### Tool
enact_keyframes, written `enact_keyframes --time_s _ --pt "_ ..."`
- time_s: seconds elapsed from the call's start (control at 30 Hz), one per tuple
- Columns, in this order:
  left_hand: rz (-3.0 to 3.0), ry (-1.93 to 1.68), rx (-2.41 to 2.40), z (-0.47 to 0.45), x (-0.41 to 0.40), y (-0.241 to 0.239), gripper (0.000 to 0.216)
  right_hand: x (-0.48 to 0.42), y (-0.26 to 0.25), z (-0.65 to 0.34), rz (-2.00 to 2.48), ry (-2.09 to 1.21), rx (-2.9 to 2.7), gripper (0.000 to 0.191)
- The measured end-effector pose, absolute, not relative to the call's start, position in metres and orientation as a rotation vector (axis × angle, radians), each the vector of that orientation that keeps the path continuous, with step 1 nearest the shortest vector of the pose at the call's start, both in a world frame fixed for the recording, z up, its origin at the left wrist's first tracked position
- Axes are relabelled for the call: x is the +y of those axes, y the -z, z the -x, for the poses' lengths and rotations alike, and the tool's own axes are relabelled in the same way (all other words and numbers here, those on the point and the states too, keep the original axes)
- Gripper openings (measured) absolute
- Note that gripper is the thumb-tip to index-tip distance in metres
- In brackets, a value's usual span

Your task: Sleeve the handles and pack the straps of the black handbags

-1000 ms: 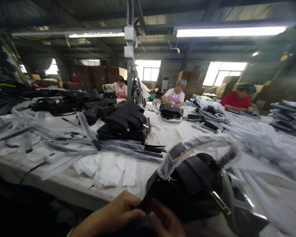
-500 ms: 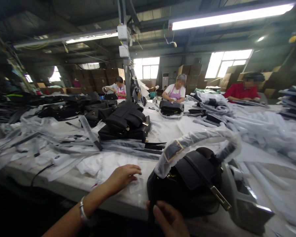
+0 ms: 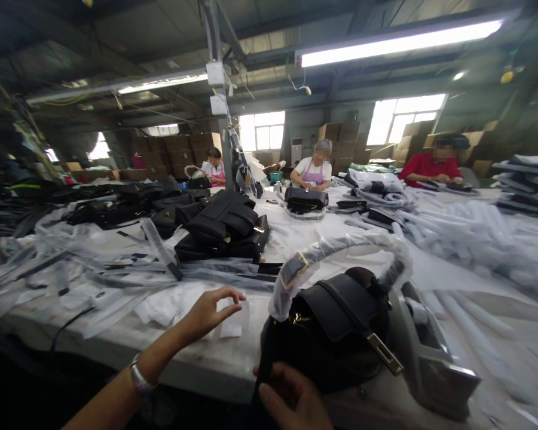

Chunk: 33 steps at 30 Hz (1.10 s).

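Observation:
A black handbag (image 3: 336, 334) with a gold clasp sits at the table's front edge, its upright handle (image 3: 341, 245) wrapped in clear plastic. My right hand (image 3: 296, 394) is closed on a black strap (image 3: 265, 358) at the bag's lower left side; part of the strap drops out of sight. Left of the bag, my left hand (image 3: 213, 310) is raised over the table, thumb and forefinger pinching a small clear plastic bag (image 3: 232, 325) with a white piece showing in it.
A grey tape dispenser (image 3: 443, 370) stands against the handbag's right. Stacked black bags (image 3: 224, 224) and plastic-wrapped straps (image 3: 161, 251) lie farther back and left. Plastic-wrapped pieces (image 3: 470, 239) heap at right. Co-workers (image 3: 314, 170) sit across the table; a post (image 3: 224, 131) rises behind the bags.
My left hand has brought thumb and forefinger together and lifted the small plastic bag from the table. My right hand keeps the strap. The view has shifted slightly.

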<state>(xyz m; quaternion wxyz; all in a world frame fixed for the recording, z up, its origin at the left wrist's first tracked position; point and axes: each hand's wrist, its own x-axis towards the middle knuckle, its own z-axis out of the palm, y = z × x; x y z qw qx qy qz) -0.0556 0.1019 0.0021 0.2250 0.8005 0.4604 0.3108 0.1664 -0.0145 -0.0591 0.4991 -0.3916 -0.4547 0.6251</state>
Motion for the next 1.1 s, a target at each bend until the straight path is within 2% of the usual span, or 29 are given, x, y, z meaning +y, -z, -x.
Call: enact_keyframes --time_s 0.1,0.2,0.27,0.37,0.63,1.1 --pt "-1.859 -1.124 1.334 0.062 0.085 -0.015 0.024 -0.013 0.063 -0.161 0.91 -1.552 -1.048 0.054" --pt "-1.629 -1.178 1.368 0.064 0.059 -0.026 0.045 -0.013 0.063 -0.156 0.863 -1.635 -0.946 0.058" --pt "-1.545 -1.119 1.409 0.063 0.039 -0.027 0.041 -0.014 0.057 -0.154 0.806 -1.697 -0.915 0.059" --pt "-1.398 -1.026 1.431 0.058 0.015 -0.015 0.029 -0.016 0.043 -0.153 0.751 -1.737 -0.916 0.048" --pt "-1.069 -1.083 1.416 0.056 -0.017 0.018 0.033 -0.022 0.032 -0.151 0.846 -1.692 -0.929 0.04" --pt "-1.215 -1.208 1.548 0.071 -0.044 0.035 0.023 -0.022 0.024 -0.133 0.993 -1.466 -0.899 0.031"
